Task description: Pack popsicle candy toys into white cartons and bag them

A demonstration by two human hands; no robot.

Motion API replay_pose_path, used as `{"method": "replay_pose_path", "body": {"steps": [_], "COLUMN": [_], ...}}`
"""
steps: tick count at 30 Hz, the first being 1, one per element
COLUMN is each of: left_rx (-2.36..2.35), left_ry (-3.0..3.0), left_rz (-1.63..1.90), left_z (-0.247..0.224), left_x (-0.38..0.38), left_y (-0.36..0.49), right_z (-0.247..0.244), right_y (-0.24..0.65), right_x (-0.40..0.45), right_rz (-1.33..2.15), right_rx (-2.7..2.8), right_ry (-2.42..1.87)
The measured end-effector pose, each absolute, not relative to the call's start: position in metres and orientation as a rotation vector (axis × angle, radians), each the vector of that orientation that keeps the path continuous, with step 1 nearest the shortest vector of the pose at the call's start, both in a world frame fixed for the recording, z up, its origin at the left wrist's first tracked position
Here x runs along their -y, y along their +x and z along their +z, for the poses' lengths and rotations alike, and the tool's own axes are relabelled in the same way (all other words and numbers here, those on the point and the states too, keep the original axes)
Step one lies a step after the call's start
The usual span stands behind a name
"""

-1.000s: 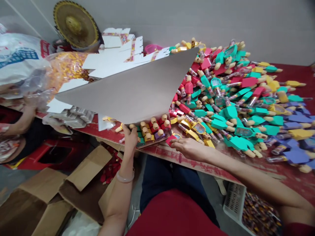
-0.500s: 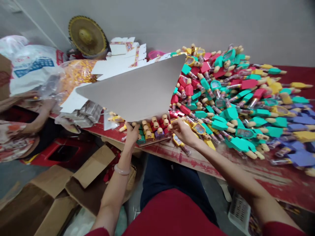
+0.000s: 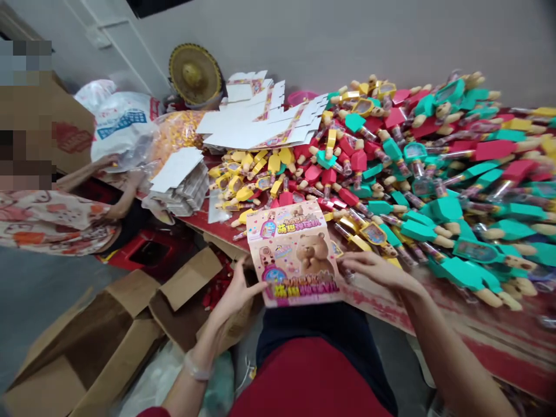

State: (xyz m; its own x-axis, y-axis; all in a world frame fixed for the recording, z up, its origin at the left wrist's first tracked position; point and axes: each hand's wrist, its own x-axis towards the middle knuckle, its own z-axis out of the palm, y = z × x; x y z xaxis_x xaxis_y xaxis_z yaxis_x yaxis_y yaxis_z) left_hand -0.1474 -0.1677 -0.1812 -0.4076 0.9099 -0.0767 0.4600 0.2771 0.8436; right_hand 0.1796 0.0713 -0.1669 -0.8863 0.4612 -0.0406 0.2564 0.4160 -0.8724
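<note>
One pink printed box (image 3: 293, 255), a brown bear on its face, sits at the near edge of the red table (image 3: 482, 330), right in front of a person in a red top (image 3: 304, 379). The left hand (image 3: 237, 289) grips its left side, thumb laid over the front. Across from it, the right hand (image 3: 377, 269) has its fingers loosely bent, tips just beside the box's edge; from where I stand I cannot tell whether they touch it or pinch anything. Yellow toys (image 3: 273, 162) lie behind the box, and a big heap of green and red toys (image 3: 443, 209) spreads to the right. Farther back, flat white cartons (image 3: 260, 123) lie piled near a pink basin (image 3: 302, 97). Leftward comes a stack of white cardboard (image 3: 180, 168), then a bag of orange pieces (image 3: 176, 133) beside a white sack (image 3: 125, 119), where a co-worker in a patterned top (image 3: 52, 223) reaches in. Open brown cartons (image 3: 110, 359) stand on the floor.
</note>
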Motion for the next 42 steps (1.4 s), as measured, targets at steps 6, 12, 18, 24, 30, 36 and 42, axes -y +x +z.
{"method": "replay_pose_path", "body": {"steps": [6, 12, 18, 24, 30, 36, 42], "left_rx": [-2.283, -2.508, -2.332, -2.303, -2.311, -2.270, -1.941], "left_ry": [1.432, 1.490, 1.470, 1.545, 1.582, 1.239, 1.048], "left_rz": [0.747, 0.901, 0.942, 0.897, 0.837, 1.185, 1.714], "left_z": [-0.242, -0.248, -0.257, -0.262, -0.263, -0.210, -0.142], "left_x": [0.144, 0.108, 0.110, 0.108, 0.102, 0.112, 0.047], "left_y": [-0.151, -0.168, -0.174, -0.181, -0.176, -0.198, -0.214], "right_z": [-0.235, -0.259, -0.267, -0.264, -0.257, -0.191, -0.099], "right_y": [0.115, 0.089, 0.097, 0.096, 0.088, 0.110, 0.045], "right_x": [-0.054, -0.061, -0.071, -0.080, -0.079, -0.092, -0.087], "right_rz": [0.453, 0.209, 0.507, 0.599, 0.668, 0.695, 0.276], "right_rx": [2.600, 2.426, 2.348, 2.298, 2.342, 2.258, 2.063], "right_ry": [-0.987, -1.062, -0.966, -1.002, -1.162, -1.138, -0.849]}}
